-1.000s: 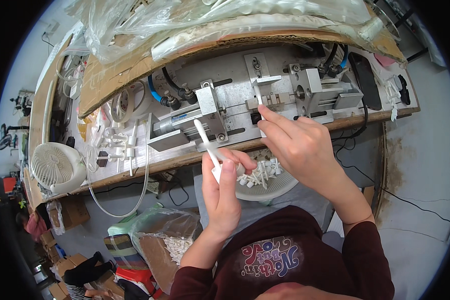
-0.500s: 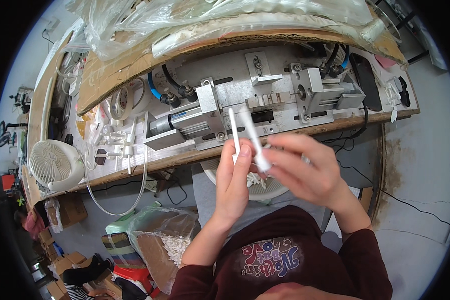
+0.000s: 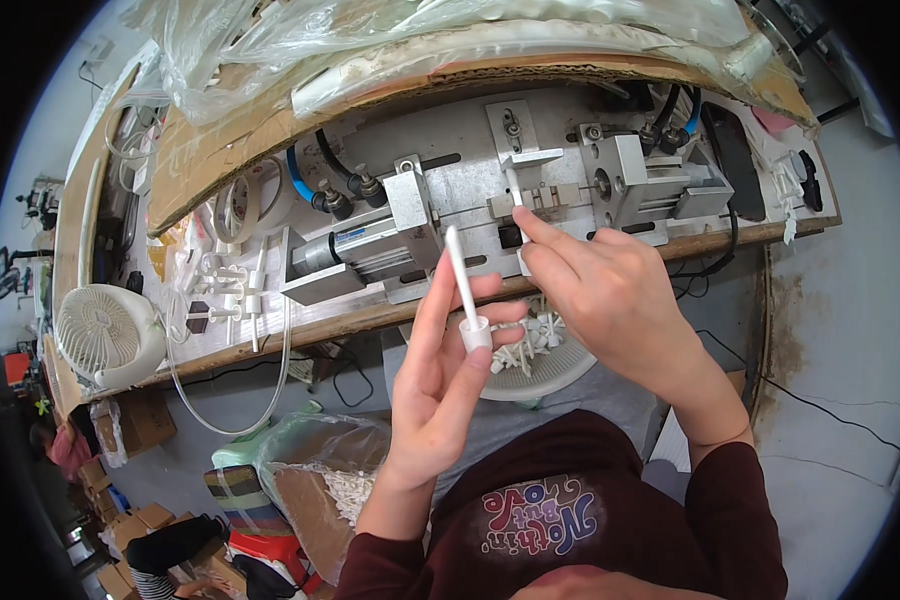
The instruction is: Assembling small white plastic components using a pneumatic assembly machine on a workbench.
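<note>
My left hand is closed on a white plastic stick with a small cup-shaped end. Its thumb presses the cup, and the stick points up and away from me. My right hand reaches over the bench with the index finger along a second white plastic piece, stick-shaped, which lies across the small slotted metal block of the fixture. The lower part of that piece is partly hidden by the fingers. Whether it is seated in a slot I cannot tell.
Pneumatic cylinder clamps flank the block, one left and one right. Below the bench edge is a white basket of white parts. A white fan and loose white parts lie left, a dark phone right. Cardboard overhangs behind.
My right hand has moved away from my left, forward to the metal block with its white piece. My left hand has turned, tilting its stick with the cup end now showing.
</note>
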Demonstrator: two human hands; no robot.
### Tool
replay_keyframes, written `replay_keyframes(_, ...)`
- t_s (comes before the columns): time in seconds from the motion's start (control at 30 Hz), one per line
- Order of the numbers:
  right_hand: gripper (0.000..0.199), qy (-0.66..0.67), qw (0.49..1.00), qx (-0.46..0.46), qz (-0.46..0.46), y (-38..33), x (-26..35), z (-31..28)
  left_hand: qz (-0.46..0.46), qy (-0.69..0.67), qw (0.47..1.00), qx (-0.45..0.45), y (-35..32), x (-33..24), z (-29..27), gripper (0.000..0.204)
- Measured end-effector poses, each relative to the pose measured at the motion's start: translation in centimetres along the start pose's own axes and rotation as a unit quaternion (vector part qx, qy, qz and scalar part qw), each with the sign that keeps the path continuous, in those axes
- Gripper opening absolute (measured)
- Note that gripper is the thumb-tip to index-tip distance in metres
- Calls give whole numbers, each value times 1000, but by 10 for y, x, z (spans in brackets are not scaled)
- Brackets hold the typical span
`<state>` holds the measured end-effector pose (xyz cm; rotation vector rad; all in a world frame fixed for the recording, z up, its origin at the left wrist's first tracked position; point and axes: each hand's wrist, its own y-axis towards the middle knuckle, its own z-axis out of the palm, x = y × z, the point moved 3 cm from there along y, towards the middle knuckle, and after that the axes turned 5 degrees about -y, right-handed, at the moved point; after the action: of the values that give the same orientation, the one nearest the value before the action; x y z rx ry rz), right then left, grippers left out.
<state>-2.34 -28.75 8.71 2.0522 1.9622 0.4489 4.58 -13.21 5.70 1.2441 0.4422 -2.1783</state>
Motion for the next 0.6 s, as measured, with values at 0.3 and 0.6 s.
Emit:
replay_keyframes(0.3, 21, 63, 997, 38, 1, 8, -7, -10, 203, 302, 931, 13, -6, -24, -19, 51)
replay_keyframes(0.6, 16, -8, 983, -175, -46, 134, -72, -68, 307, 498, 811, -11, 22, -26, 0, 38)
